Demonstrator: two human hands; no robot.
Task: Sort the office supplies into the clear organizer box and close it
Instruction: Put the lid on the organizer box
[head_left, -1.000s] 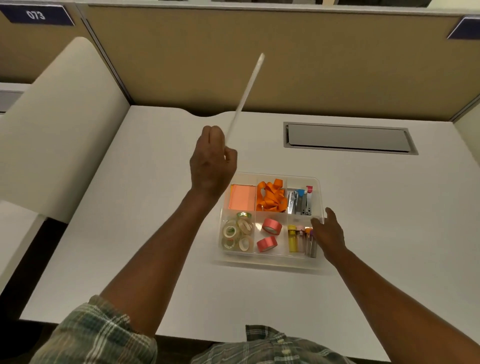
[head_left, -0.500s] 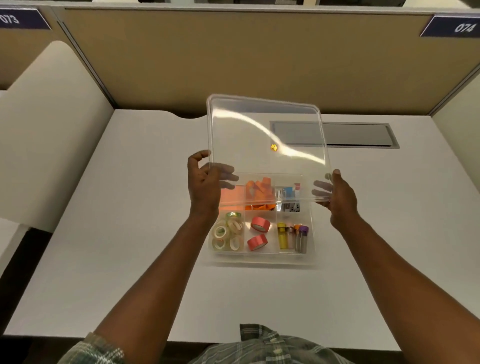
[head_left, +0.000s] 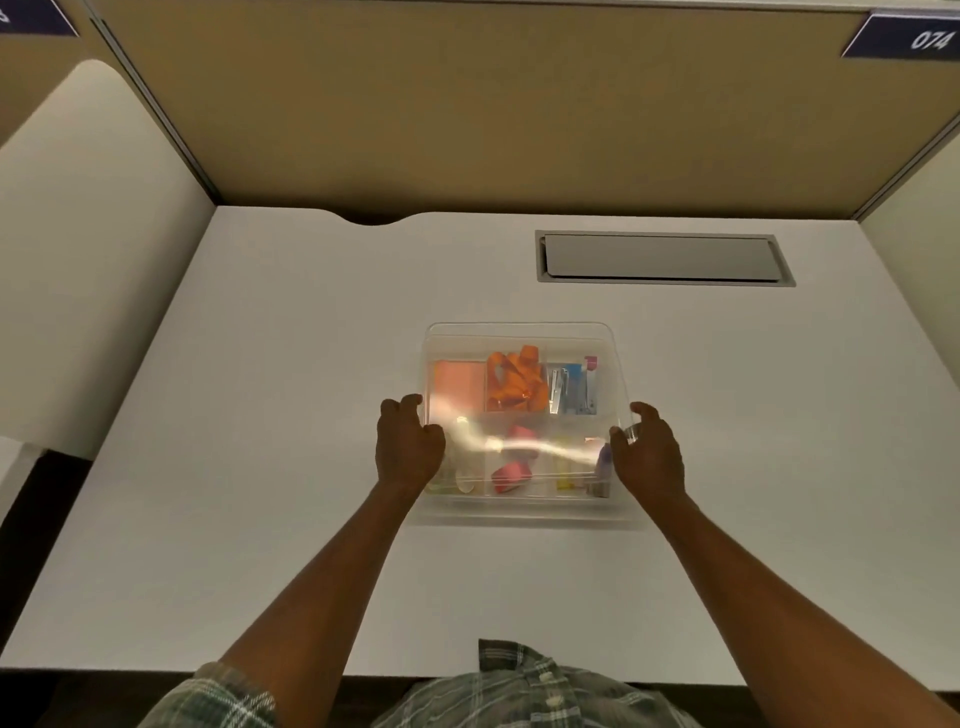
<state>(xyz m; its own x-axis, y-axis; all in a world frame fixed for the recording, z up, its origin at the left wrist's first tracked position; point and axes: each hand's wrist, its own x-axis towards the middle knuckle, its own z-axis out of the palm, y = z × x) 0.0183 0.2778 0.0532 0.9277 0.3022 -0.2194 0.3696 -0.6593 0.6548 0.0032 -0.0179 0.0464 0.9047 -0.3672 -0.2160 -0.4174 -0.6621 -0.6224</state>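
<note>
The clear organizer box (head_left: 519, 512) sits on the white desk, filled with orange sticky notes (head_left: 458, 382), orange clips (head_left: 515, 382), small staplers (head_left: 574, 388), pink tape rolls (head_left: 511, 475) and other small items. The clear lid (head_left: 519, 332) lies flat over the box, with light glaring off it. My left hand (head_left: 408, 447) grips the lid's left edge. My right hand (head_left: 647, 449) grips its right edge. Both hands are at the near half of the box.
A grey cable hatch (head_left: 662, 258) is set into the desk at the back right. Tan partition walls (head_left: 467, 104) enclose the desk behind; white side panels (head_left: 78, 260) stand at left and right. The desk's front edge is close to my body.
The lid went from held edge-on in my left hand, to held tilted above the box with both hands, to lowered flat onto the box.
</note>
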